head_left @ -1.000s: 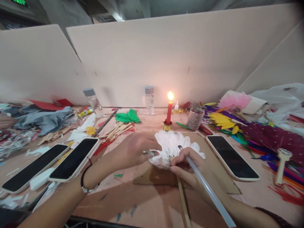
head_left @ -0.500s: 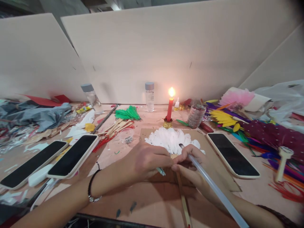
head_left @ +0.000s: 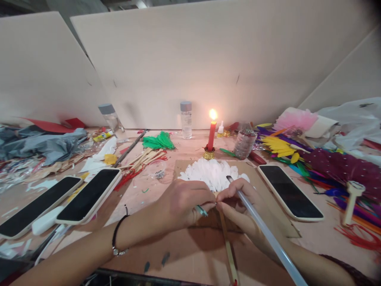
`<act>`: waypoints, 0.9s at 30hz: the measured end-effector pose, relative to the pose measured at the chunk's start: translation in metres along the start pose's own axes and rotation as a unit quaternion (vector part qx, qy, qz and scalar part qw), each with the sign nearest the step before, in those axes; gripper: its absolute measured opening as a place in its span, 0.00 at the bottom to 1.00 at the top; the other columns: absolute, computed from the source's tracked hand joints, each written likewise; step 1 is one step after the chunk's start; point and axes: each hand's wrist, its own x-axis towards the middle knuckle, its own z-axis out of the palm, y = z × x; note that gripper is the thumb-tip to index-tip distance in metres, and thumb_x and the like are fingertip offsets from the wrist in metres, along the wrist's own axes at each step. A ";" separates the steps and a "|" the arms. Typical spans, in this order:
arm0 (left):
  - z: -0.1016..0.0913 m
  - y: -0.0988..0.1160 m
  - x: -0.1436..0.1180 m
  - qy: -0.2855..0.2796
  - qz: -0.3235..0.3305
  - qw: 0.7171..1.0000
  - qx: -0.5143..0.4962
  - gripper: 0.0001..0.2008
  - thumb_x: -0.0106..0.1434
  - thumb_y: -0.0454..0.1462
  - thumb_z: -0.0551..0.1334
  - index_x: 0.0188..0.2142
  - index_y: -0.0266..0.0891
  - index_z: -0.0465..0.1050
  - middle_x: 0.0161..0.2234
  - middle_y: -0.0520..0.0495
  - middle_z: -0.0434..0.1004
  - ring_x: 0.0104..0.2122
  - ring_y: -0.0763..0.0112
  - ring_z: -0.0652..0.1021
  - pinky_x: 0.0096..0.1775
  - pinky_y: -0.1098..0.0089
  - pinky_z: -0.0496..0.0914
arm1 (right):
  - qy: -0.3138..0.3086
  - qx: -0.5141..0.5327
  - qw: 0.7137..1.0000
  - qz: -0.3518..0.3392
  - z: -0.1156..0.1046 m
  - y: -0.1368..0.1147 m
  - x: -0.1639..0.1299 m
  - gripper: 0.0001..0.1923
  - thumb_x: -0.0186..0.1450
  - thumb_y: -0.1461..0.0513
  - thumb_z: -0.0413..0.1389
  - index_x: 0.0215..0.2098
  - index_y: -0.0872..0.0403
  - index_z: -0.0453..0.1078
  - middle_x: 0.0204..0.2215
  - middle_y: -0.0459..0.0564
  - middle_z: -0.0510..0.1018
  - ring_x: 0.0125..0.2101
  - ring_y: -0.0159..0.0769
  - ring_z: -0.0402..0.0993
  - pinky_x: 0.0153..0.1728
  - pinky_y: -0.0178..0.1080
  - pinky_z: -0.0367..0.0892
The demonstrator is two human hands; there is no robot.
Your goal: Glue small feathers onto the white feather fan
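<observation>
Both hands have been drawn slightly nearer and closer together since a second ago, when the left hand (head_left: 181,200) was stretched out over the white feather fan (head_left: 212,174); the fan is now seen almost whole beyond the knuckles. The left fingers are curled tight, and a small teal-tipped tool (head_left: 201,210) is pinched between them, its tip pointing right. The right hand (head_left: 238,206) is closed around a long translucent glue stick (head_left: 268,234) (held like a pen, its far end just above the feathers), while its fingertips are pressed at the fan's base, where the wooden handle (head_left: 228,250) begins. The fan is laid on a brown cardboard sheet (head_left: 268,190) at the table's middle, just near of the lit red candle (head_left: 211,133). A dark-screened phone (head_left: 290,192) is placed to the right, two more phones (head_left: 87,195) to the left.
</observation>
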 end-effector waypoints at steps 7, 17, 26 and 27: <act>0.006 -0.002 -0.001 0.019 -0.004 1.000 0.004 0.10 0.76 0.33 0.61 0.38 0.35 0.80 0.32 0.44 0.84 0.31 0.70 0.82 0.33 0.72 0.75 | 0.017 -0.003 1.000 0.003 0.001 -0.006 -0.002 0.15 0.71 0.53 0.67 0.41 0.46 0.65 0.41 0.49 0.81 0.42 0.44 0.82 0.45 0.46 0.78; -0.006 0.011 -0.002 -0.059 0.095 0.968 0.225 0.13 0.76 0.26 0.53 0.38 0.35 0.73 0.30 0.50 0.76 0.24 0.73 0.71 0.23 0.69 0.63 | 0.002 0.022 0.999 0.033 0.001 -0.009 0.005 0.16 0.69 0.56 0.68 0.37 0.47 0.63 0.33 0.45 0.78 0.34 0.38 0.74 0.34 0.39 0.67; 0.000 0.011 -0.003 -0.055 0.143 0.948 0.277 0.15 0.75 0.28 0.55 0.31 0.38 0.70 0.26 0.54 0.68 0.21 0.72 0.60 0.22 0.65 0.55 | -0.033 0.084 0.992 0.088 0.000 -0.021 0.009 0.19 0.63 0.60 0.70 0.35 0.48 0.61 0.31 0.42 0.77 0.30 0.34 0.72 0.32 0.36 0.65; 0.000 0.011 -0.003 -0.053 0.146 0.948 0.276 0.15 0.76 0.28 0.55 0.31 0.38 0.70 0.26 0.54 0.68 0.21 0.72 0.60 0.22 0.65 0.55 | -0.033 0.089 0.992 0.083 0.001 -0.021 0.009 0.20 0.62 0.61 0.70 0.35 0.48 0.60 0.31 0.42 0.78 0.30 0.34 0.72 0.31 0.36 0.65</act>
